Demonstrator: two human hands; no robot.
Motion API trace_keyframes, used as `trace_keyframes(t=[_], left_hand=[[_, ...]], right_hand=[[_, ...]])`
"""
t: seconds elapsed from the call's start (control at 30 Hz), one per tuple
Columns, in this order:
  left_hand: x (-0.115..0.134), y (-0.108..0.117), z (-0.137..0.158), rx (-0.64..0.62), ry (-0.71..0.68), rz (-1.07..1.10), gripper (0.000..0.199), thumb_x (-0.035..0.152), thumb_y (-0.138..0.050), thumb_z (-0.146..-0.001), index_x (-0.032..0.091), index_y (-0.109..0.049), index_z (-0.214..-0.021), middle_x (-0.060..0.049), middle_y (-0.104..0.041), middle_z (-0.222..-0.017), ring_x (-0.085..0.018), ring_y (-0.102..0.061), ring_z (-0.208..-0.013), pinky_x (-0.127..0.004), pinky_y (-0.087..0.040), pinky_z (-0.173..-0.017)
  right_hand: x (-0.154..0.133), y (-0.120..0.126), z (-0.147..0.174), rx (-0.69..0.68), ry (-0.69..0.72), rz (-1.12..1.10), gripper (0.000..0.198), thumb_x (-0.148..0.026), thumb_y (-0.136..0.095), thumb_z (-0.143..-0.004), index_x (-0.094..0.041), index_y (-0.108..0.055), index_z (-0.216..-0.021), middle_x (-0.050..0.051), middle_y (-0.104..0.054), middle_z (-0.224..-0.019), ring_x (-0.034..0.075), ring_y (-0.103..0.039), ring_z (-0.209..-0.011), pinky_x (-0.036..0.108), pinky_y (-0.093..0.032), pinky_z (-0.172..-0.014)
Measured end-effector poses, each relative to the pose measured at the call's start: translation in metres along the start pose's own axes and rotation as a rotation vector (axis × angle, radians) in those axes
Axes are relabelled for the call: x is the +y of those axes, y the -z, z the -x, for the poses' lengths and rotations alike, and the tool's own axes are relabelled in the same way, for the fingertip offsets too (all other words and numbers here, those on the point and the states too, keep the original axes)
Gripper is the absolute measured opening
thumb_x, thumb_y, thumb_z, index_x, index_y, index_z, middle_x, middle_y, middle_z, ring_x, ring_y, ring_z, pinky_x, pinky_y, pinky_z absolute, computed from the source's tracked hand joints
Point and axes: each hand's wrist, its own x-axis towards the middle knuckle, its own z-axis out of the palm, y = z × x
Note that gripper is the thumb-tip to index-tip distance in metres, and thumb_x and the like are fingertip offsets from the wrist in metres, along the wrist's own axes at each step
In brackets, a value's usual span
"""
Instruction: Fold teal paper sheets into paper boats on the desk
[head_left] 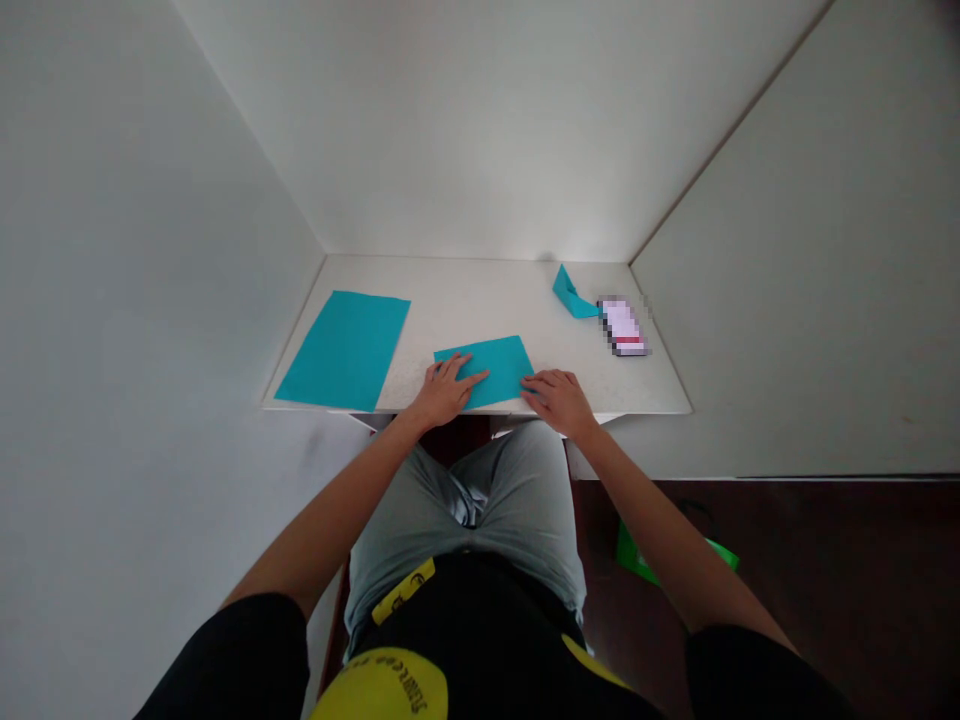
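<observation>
A teal sheet of paper [501, 362], smaller than the one at the left, lies near the front edge of the white table. My left hand [448, 388] rests on its left part with the fingers spread. At the paper's right edge, my right hand [559, 398] touches the corner, its fingers fairly straight and lying close together. Whether the right fingertips pinch the edge is too small to tell. Further right and back sits a folded teal paper boat [572, 294].
A larger teal sheet [345, 350] lies flat on the left of the white table [480, 285]. A phone [623, 327], blurred out, lies at the right beside the paper boat. Walls close in the table's back and sides. Something green [637, 556] is on the dark floor.
</observation>
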Motion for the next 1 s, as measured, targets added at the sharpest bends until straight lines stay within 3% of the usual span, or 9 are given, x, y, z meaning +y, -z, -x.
trace_keyframes(t=[0.1, 0.2, 0.3, 0.43, 0.6, 0.7, 0.8, 0.9, 1.0], left_hand=[[-0.003, 0.000, -0.002, -0.010, -0.041, 0.030, 0.047, 0.027, -0.047, -0.109, 0.034, -0.065, -0.151, -0.010, -0.039, -0.176, -0.031, -0.030, -0.166, -0.057, -0.026, -0.133], [-0.005, 0.000, -0.002, 0.009, -0.097, 0.032, 0.044, 0.033, -0.049, -0.110, 0.031, -0.066, -0.150, -0.011, -0.041, -0.174, -0.029, -0.029, -0.167, -0.055, -0.022, -0.136], [-0.005, 0.000, 0.002, 0.038, -0.129, 0.004, 0.047, 0.034, -0.048, -0.111, 0.031, -0.061, -0.156, -0.009, -0.041, -0.175, -0.028, -0.028, -0.167, -0.054, -0.021, -0.137], [-0.007, 0.000, 0.008, 0.052, -0.120, -0.024, 0.051, 0.035, -0.045, -0.112, 0.032, -0.054, -0.162, -0.007, -0.037, -0.177, -0.028, -0.027, -0.168, -0.055, -0.019, -0.137], [-0.002, 0.000, 0.008, 0.060, -0.034, -0.050, 0.058, 0.039, -0.043, -0.111, 0.023, -0.047, -0.167, -0.012, -0.030, -0.180, -0.031, -0.022, -0.169, -0.054, -0.017, -0.137], [0.020, -0.001, 0.008, 0.074, 0.045, -0.081, 0.059, 0.033, -0.043, -0.109, 0.015, -0.049, -0.165, -0.016, -0.034, -0.178, -0.033, -0.026, -0.167, -0.053, -0.018, -0.137], [0.054, -0.005, 0.010, 0.086, -0.020, -0.096, 0.056, 0.035, -0.044, -0.109, 0.014, -0.054, -0.160, -0.018, -0.045, -0.171, -0.034, -0.038, -0.160, -0.052, -0.029, -0.131], [0.080, -0.011, 0.016, 0.097, -0.050, -0.120, 0.066, 0.055, -0.058, -0.103, 0.015, -0.057, -0.156, -0.021, -0.058, -0.156, -0.038, -0.053, -0.142, -0.054, -0.043, -0.117], [0.086, -0.013, 0.021, 0.103, -0.042, -0.112, 0.054, 0.045, -0.067, -0.100, 0.020, -0.064, -0.148, -0.018, -0.067, -0.137, -0.035, -0.062, -0.125, -0.050, -0.049, -0.105]], right_hand=[[-0.008, 0.001, -0.011, 0.043, -0.025, -0.031, 0.044, -0.053, -0.048, -0.111, -0.027, -0.074, -0.136, 0.011, -0.076, -0.134, 0.033, -0.066, -0.124, 0.051, -0.049, -0.106], [-0.017, -0.010, -0.028, 0.036, -0.022, -0.024, 0.058, -0.052, -0.043, -0.112, -0.022, -0.053, -0.160, 0.012, -0.057, -0.163, 0.033, -0.056, -0.145, 0.052, -0.046, -0.116], [-0.022, -0.026, -0.037, -0.052, 0.007, 0.046, 0.063, -0.050, -0.038, -0.113, -0.019, -0.044, -0.167, 0.012, -0.043, -0.174, 0.032, -0.044, -0.158, 0.053, -0.038, -0.127], [-0.017, -0.038, -0.030, -0.046, -0.007, 0.100, 0.061, -0.048, -0.036, -0.114, -0.026, -0.039, -0.170, 0.010, -0.037, -0.177, 0.033, -0.039, -0.162, 0.062, -0.026, -0.133], [-0.003, -0.033, -0.006, 0.000, -0.028, 0.087, 0.067, -0.051, -0.035, -0.113, -0.025, -0.029, -0.175, 0.012, -0.037, -0.176, 0.035, -0.040, -0.161, 0.065, -0.028, -0.131], [-0.004, -0.029, 0.005, 0.015, -0.040, 0.093, 0.066, -0.052, -0.037, -0.113, -0.026, -0.031, -0.174, 0.011, -0.040, -0.175, 0.035, -0.041, -0.161, 0.062, -0.029, -0.131], [-0.011, -0.028, 0.011, 0.028, -0.068, 0.101, 0.065, -0.052, -0.040, -0.112, -0.024, -0.038, -0.170, 0.013, -0.046, -0.171, 0.036, -0.042, -0.159, 0.060, -0.031, -0.129], [-0.016, -0.026, 0.013, 0.012, -0.098, 0.082, 0.063, -0.055, -0.044, -0.111, -0.022, -0.048, -0.163, 0.016, -0.055, -0.164, 0.036, -0.044, -0.155, 0.058, -0.033, -0.126], [-0.011, -0.023, 0.013, 0.000, -0.139, -0.046, 0.054, -0.056, -0.042, -0.111, -0.025, -0.062, -0.150, 0.015, -0.063, -0.153, 0.035, -0.052, -0.145, 0.056, -0.039, -0.120]])
